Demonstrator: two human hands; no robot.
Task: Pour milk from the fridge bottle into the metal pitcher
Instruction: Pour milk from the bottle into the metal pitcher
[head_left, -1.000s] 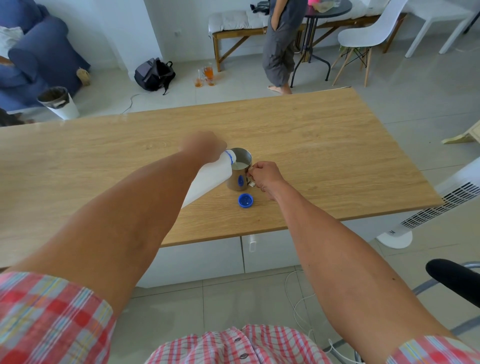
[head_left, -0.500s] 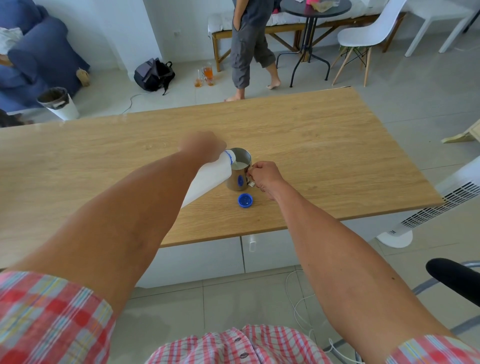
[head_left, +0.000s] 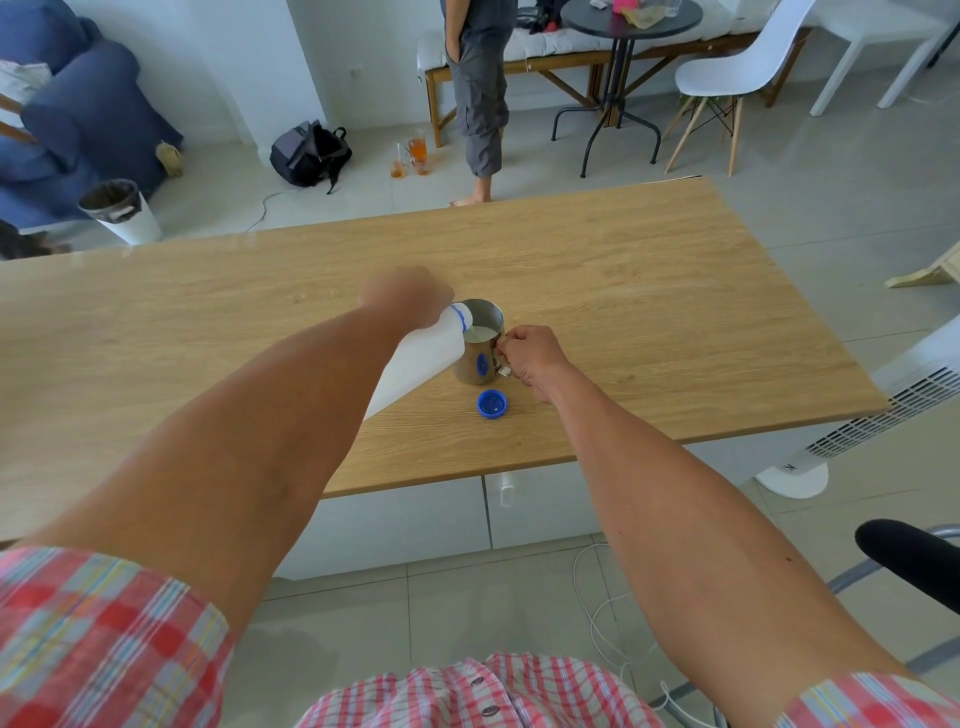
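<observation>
My left hand (head_left: 402, 296) grips a white plastic milk bottle (head_left: 421, 361), tilted steeply with its blue-ringed neck over the rim of the metal pitcher (head_left: 475, 358). The pitcher stands upright on the wooden table (head_left: 649, 312) and white milk shows inside it. My right hand (head_left: 530, 356) is closed on the pitcher's handle at its right side. The bottle's blue cap (head_left: 491, 404) lies loose on the table just in front of the pitcher.
A person (head_left: 480, 88) stands on the floor beyond the table's far edge. Behind are a black backpack (head_left: 310, 154), glasses of orange drink (head_left: 413, 156), a bin (head_left: 119, 210), a round black table (head_left: 623, 31) and a white chair (head_left: 737, 78). A white fan (head_left: 883, 410) stands right of the table.
My hands, the bottle and the pitcher keep their places. The person behind the table has walked to the left.
</observation>
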